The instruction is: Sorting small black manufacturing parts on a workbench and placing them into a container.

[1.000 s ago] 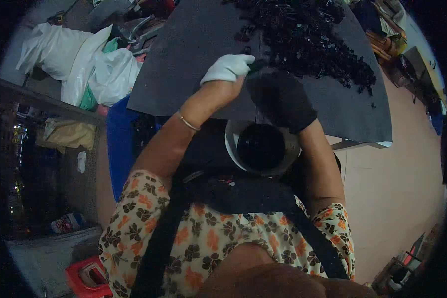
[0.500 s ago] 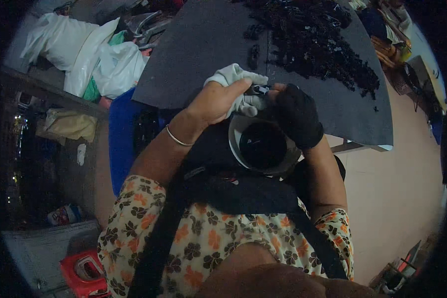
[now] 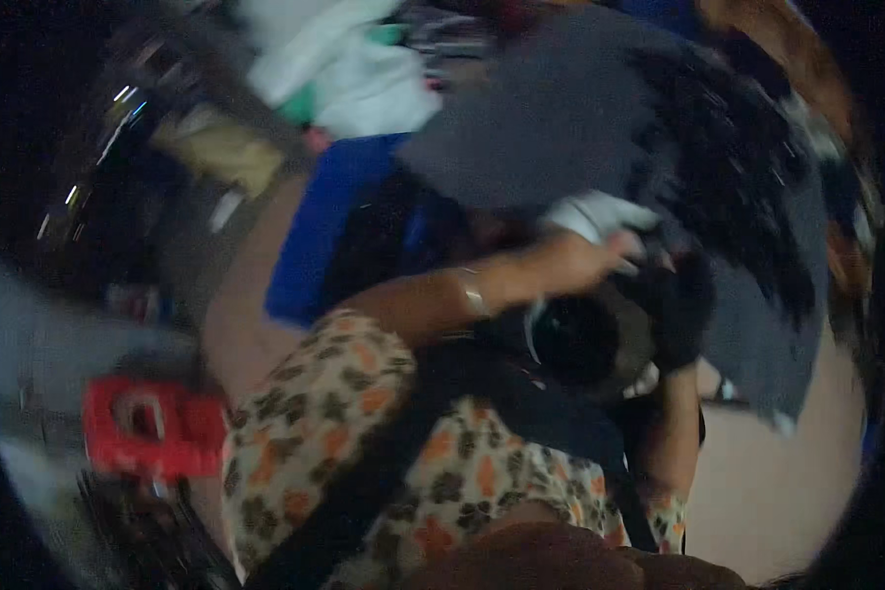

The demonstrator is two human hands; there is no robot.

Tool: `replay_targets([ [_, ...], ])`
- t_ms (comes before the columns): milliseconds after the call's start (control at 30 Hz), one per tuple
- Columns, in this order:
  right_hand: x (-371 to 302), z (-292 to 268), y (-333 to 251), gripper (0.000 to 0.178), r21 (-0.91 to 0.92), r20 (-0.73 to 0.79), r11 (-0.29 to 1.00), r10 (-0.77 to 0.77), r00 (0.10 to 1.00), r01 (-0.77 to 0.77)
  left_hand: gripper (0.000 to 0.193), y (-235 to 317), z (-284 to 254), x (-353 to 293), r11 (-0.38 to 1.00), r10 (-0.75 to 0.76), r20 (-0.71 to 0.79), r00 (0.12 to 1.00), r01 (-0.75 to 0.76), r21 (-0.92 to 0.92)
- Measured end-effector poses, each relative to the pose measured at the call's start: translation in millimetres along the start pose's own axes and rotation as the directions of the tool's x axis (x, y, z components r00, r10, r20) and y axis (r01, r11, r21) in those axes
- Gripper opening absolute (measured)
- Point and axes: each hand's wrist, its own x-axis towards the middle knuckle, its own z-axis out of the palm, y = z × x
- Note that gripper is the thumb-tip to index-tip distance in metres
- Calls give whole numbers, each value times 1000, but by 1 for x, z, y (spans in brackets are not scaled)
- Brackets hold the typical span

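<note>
Motion smears this view. My left hand [image 3: 580, 261], its fingers covered by white cloth and its thumb bare, is closed over the lap near the table's edge. Half a second earlier a small black part with a shiny spot showed in its grip; now that part is hardly visible. Close on its right is my right hand [image 3: 678, 310] in a black glove, curled with bare fingertips toward the left one. What it pinches is too blurred to make out. Just below both hands sits a round pale container [image 3: 633, 339] with a dark inside.
A grey-topped table [image 3: 521, 128] stretches ahead, with a heap of small black pieces [image 3: 728, 147] on its right part. White bags [image 3: 374, 84] lie at the upper left, beside a blue panel-like thing [image 3: 315, 226]. A red plastic object [image 3: 147, 428] stands at the lower left.
The whole view has swung, so table, container and hands appear farther right and lower, and tilted. Both hands stay close together over the container.
</note>
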Motion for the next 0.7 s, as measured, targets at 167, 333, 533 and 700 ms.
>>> replay_targets([
  [167,-10,-1,32,19,-126,50,990,-57,997,63,24,7,19,-9,621,546,46,836,-441,648],
  [333,-9,25,19,16,-210,146,849,-462,875,484,26,28,1,-30,682,566,0,825,-468,563],
  [533,-3,31,39,20,258,189,961,53,981,-101,22,37,-5,-37,681,177,42,983,-153,717],
  [700,-13,31,-12,18,447,73,894,-66,995,27,21,37,-15,-44,755,346,-29,938,-259,602],
])
